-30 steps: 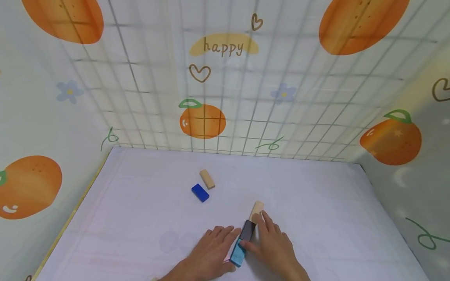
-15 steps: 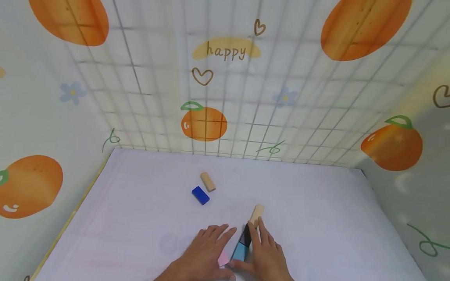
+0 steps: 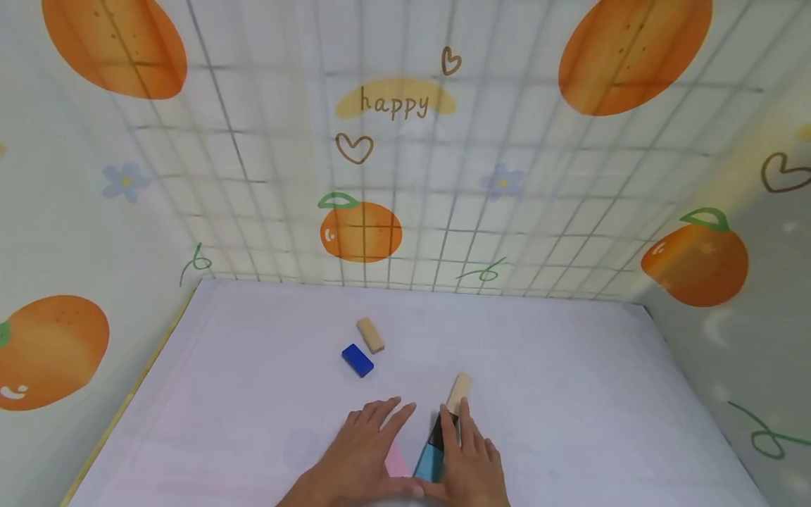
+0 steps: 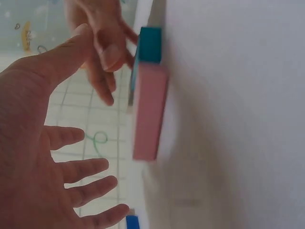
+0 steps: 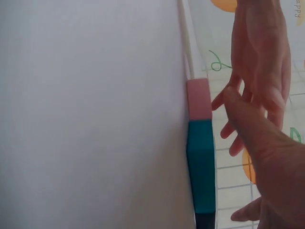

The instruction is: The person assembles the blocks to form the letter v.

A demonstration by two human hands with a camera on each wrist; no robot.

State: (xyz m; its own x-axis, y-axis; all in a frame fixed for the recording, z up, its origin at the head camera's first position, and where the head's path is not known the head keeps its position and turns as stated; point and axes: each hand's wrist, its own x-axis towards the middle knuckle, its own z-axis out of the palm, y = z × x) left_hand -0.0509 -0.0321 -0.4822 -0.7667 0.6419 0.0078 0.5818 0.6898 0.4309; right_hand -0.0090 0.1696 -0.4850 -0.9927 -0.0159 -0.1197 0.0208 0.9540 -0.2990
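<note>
A natural wood block (image 3: 460,391), a black block (image 3: 436,432) and a light blue block (image 3: 429,462) lie end to end in a slanted row. A pink block (image 3: 395,462) angles off to the left; in the left wrist view its end (image 4: 151,112) meets the teal-looking blue block (image 4: 150,45). My left hand (image 3: 355,451) hovers left of the pink block, fingers spread, holding nothing. On the other side, my right hand (image 3: 472,461) overlaps the black and light blue blocks with extended fingers. Both thumbs come together at the near end of the blocks.
Farther back on the white table (image 3: 570,394) lie a dark blue block (image 3: 357,360) and another wood block (image 3: 370,335), close side by side. A printed curtain (image 3: 405,176) with a grid pattern stands behind the table, and similar walls flank it.
My right thumb has come off the light blue block and moved toward the left thumb. The left hand has shifted slightly left, showing more of the pink block.
</note>
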